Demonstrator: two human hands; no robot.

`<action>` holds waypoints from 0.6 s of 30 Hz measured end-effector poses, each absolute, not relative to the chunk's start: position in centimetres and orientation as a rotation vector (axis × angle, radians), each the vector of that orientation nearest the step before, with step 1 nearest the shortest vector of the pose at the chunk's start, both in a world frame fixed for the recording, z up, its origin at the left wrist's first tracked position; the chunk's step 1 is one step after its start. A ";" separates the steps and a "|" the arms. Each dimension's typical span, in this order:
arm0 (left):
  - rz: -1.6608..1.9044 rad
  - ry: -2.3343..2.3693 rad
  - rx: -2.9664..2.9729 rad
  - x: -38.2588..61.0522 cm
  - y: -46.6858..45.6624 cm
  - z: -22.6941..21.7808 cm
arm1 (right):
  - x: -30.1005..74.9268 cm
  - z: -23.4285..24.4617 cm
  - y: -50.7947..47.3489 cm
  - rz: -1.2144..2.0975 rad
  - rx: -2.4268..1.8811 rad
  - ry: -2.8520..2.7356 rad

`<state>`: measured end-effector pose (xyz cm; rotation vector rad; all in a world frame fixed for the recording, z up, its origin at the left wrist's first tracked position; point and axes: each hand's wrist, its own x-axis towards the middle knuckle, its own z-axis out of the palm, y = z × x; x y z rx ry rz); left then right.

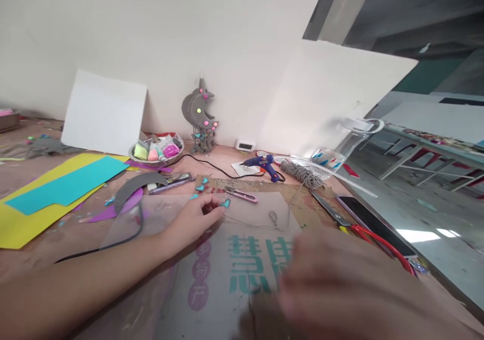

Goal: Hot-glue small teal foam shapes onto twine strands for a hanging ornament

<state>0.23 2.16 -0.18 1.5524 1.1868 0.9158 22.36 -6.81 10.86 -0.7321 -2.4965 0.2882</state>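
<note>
Near the middle of the head view, my left hand (194,220) pinches a small teal piece (226,203) between thumb and fingertips. A thin grey string (251,225) runs right from beside that piece and loops on the cardboard (212,325), which bears printed characters. My right hand (325,284) is smeared by motion at the lower right, above the cardboard; its fingers cannot be made out. Other little teal pieces (200,188) lie just beyond my left hand. A pink craft knife (242,194) rests close by on the right.
A blue glue gun (264,166), a grey yarn bundle (301,174) and a clear pitcher (336,146) stand behind. Red-handled scissors (363,229) and a phone (376,224) lie right. At left are coloured sheets (68,184), a clay bowl (133,157) and a grey moon ornament (191,109).
</note>
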 end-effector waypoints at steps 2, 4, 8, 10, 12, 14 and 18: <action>0.931 1.149 1.513 0.2 2.1 -0.2 | 21.2 9.3 -3.5 0.346 -0.826 -2.389; 0.931 1.128 1.481 0.2 1.9 -0.1 | 20.7 6.8 -0.5 0.479 -1.053 -2.294; 0.940 1.080 1.437 0.1 1.6 0.0 | 20.8 2.5 2.9 0.596 -1.302 -2.049; 0.951 1.073 1.434 0.0 1.6 0.1 | 20.7 1.7 2.9 0.623 -1.284 -2.041; 0.960 1.086 1.456 0.0 1.5 0.2 | 20.4 1.4 2.3 0.622 -1.261 -2.106; 0.975 1.105 1.498 -0.1 1.6 0.2 | 19.9 1.3 1.7 0.641 -1.238 -2.162; 0.987 1.144 1.658 -0.2 1.6 0.2 | 19.4 0.7 1.2 0.695 -1.200 -2.143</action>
